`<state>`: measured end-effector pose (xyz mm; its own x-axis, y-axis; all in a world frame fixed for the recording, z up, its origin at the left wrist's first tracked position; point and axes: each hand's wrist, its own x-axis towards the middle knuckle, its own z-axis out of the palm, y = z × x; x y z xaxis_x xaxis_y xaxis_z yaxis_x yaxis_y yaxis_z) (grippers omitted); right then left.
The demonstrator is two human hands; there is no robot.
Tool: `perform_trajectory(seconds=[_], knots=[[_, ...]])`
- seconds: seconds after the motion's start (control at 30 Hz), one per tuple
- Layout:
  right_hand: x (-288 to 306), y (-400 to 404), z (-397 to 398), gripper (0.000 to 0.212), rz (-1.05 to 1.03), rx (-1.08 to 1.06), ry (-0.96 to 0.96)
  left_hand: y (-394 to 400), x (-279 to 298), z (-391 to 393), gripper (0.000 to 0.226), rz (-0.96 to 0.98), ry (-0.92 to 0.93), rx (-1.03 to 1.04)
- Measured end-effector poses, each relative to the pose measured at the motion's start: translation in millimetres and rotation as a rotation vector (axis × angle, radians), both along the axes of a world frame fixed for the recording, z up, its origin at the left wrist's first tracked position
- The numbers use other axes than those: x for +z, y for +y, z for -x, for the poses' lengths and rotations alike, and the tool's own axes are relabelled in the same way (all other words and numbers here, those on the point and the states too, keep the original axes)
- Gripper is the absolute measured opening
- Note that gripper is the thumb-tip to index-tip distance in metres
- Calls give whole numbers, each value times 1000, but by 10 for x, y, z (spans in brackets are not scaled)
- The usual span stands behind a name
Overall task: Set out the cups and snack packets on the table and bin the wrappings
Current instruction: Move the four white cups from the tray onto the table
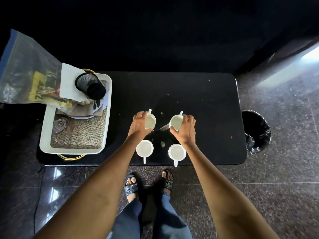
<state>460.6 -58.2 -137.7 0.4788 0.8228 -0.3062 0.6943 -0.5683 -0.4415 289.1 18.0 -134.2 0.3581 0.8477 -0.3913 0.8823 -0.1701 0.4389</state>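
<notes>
**Cups in both hands, far row going down**

Cups sit in a square at the table's (198, 94) middle. From the head view, the left hand (139, 124) wraps the ten o'clock cup (150, 120) and the right hand (185, 129) the two o'clock cup (177, 122), fingers closed round the walls, handles pointing away, likely to mirror the near pair (144, 148), whose handles face the person. Snack packets wait in the clear bag (25, 69) over the tray (105, 107) at nine o'clock. Bare tabletop lies toward three o'clock, where the bin (259, 131) stands beside the table edge.

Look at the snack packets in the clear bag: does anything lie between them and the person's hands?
Yes. The clear bag encloses the snack packets, and both the left hand and right hand already grip cups.
</notes>
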Motion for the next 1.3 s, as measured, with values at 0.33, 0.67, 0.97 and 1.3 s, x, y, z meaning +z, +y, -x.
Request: perform_trajectory(seconds=[0.33,0.67,0.97,1.3], knots=[[-3,-102,-9,70,34,144,-5,-148,57,32,75,12,-15,37],[-22,-196,-22,72,27,203,-43,-229,8,60,77,8,-11,16],[11,-835,210,83,-172,-125,26,-750,-81,204,102,55,-177,336],[-191,-1227,395,72,-134,-91,167,-1107,-197,367,76,53,-155,239]])
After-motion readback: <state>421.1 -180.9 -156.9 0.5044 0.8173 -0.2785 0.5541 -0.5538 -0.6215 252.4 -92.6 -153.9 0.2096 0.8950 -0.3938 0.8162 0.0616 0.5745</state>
